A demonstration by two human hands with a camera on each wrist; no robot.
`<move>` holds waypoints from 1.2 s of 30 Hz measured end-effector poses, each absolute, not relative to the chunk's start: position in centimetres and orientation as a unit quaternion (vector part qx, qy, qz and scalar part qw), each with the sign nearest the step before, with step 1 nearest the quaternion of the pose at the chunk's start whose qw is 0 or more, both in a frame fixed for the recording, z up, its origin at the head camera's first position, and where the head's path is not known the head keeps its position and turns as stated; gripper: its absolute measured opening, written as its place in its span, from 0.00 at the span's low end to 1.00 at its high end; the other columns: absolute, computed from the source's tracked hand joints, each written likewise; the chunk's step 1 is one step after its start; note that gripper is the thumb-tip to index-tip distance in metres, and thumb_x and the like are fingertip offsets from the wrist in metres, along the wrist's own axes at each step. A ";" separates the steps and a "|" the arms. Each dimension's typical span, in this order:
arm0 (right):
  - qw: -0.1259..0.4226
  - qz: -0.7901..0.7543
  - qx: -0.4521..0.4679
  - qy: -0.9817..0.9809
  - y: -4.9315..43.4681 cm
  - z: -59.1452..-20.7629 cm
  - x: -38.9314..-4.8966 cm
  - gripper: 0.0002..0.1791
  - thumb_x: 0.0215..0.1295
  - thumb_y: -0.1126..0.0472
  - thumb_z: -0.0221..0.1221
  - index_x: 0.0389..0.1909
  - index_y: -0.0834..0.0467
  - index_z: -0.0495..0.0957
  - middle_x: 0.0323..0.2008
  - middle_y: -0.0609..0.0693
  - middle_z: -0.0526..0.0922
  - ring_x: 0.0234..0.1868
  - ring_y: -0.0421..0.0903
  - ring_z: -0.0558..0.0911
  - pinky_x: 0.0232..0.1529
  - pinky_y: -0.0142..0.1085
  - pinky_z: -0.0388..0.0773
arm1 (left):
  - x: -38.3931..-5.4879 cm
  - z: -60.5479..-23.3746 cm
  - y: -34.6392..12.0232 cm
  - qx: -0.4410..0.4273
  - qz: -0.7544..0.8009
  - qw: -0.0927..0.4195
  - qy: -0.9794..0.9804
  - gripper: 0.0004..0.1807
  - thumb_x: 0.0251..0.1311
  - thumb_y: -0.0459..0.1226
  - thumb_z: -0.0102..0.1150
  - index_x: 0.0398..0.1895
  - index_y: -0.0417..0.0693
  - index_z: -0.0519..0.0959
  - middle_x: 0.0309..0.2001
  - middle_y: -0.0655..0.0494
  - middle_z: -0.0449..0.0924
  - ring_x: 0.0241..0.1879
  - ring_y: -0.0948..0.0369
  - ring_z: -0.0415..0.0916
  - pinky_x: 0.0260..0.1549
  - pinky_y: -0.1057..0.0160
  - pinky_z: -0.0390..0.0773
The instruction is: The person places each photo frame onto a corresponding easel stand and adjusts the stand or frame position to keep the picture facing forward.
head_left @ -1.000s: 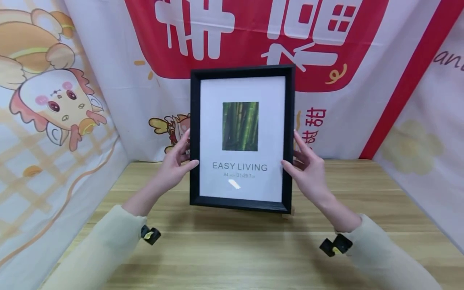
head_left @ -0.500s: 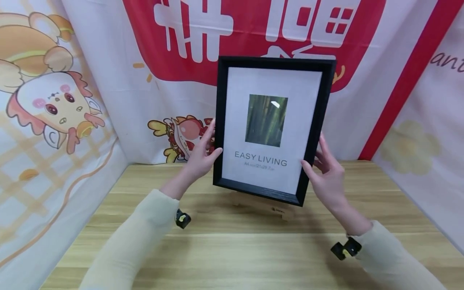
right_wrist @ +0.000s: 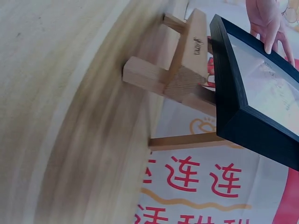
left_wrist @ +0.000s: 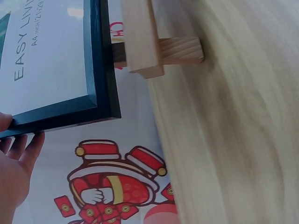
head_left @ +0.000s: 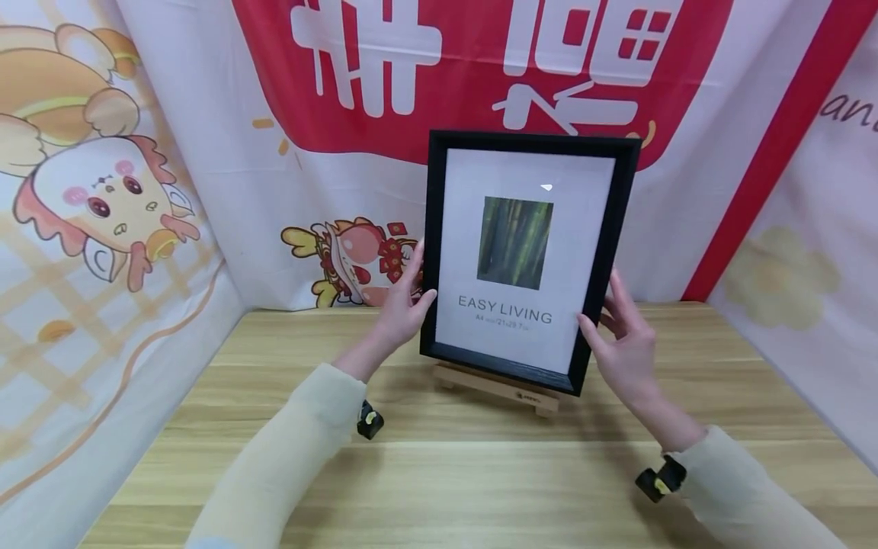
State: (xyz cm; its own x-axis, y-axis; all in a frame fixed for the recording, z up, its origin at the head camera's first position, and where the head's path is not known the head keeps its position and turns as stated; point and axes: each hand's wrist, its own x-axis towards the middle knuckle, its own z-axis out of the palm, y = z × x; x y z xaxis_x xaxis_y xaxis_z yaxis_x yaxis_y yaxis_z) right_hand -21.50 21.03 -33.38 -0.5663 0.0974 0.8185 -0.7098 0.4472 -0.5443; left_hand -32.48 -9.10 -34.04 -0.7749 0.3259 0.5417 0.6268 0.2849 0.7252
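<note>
A black picture frame (head_left: 528, 252), with a green bamboo print and the words "EASY LIVING", tilts slightly in the head view. My left hand (head_left: 399, 311) grips its left side, thumb on the front and fingers behind. On the opposite side my right hand (head_left: 627, 354) holds the frame the same way. Just under the frame's lower edge stands a small wooden easel (head_left: 497, 386). In the left wrist view a narrow gap separates the frame's edge from the easel's ledge (left_wrist: 142, 42). The right wrist view shows the easel's ledge and legs (right_wrist: 187, 65); most of its back is hidden.
The easel stands on a wood-grain table (head_left: 466, 480). Behind it hangs a white and red printed cloth (head_left: 329, 175), close to the frame. Printed cloth walls (head_left: 89, 320) enclose the left and right sides.
Both hands have carried the frame to the right, then lowered it slightly over the easel. More of the easel's ledge now shows beneath it.
</note>
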 end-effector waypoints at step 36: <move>0.316 0.502 0.119 -0.796 22.8 -37.1 -23.1 0.45 0.62 0.73 0.61 0.76 0.51 0.52 0.70 0.54 0.63 0.60 0.56 0.73 0.51 0.24 0.74 | -32.9 -35.9 -8.5 -0.237 -0.551 0.105 -0.793 0.41 0.68 0.30 0.53 0.77 0.66 0.48 0.71 0.48 0.60 0.66 0.51 0.63 0.58 0.49 0.71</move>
State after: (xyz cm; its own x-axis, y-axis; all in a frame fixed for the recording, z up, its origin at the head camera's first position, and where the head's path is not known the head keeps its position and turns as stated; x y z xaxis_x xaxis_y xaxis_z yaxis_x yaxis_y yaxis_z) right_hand -23.11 22.79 -37.09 -0.7719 0.1278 0.6227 -0.5065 0.4683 -0.7240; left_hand -32.94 -8.49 -35.87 -0.8658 0.2606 0.4272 0.4913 0.2801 0.8247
